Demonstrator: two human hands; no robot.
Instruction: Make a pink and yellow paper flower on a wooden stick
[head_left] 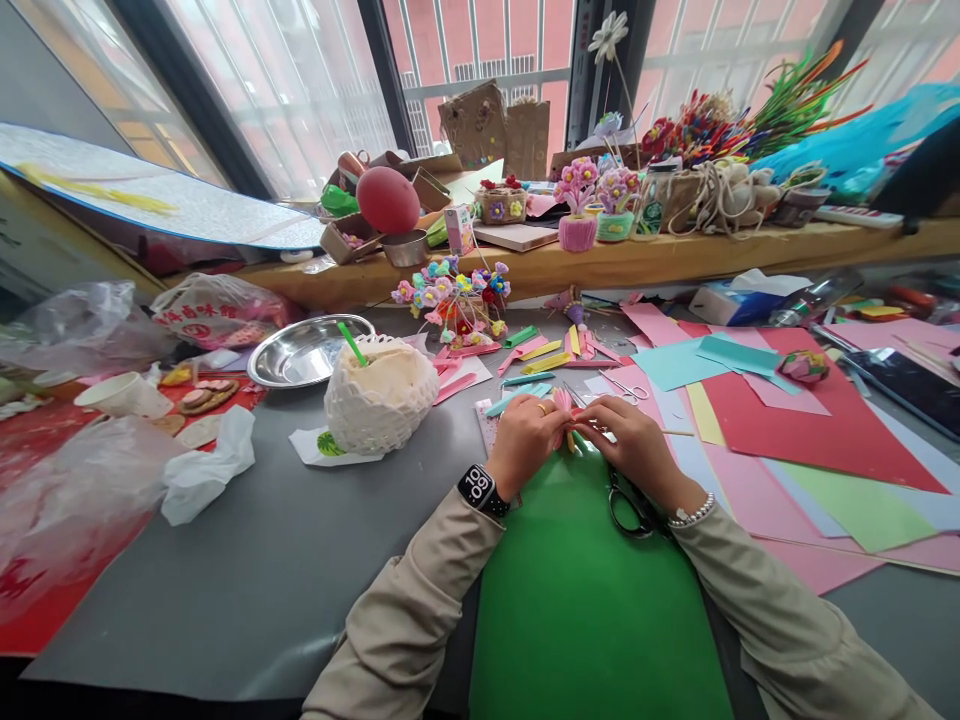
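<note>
My left hand (531,440) and my right hand (626,440) meet above the top end of a green board (592,610). Pinched between their fingertips is a small piece of folded coloured paper (562,402), with pink, red, yellow and green parts showing; the fingers hide most of it. A thin stick (679,433) pokes out beyond my right hand; I cannot tell whether it is held. Black-handled scissors (628,512) lie below my right hand, partly covered by it. Folded paper strips (546,362) and small silver scissors (628,388) lie just beyond the hands.
Coloured paper sheets (810,420) spread to the right, near a phone (911,385). At left stand a foam-netted coconut (382,395) with a green straw and a metal bowl (289,360). Craft flowers (454,300) stand before a crowded wooden ledge (645,258). Plastic bags (82,490) lie far left.
</note>
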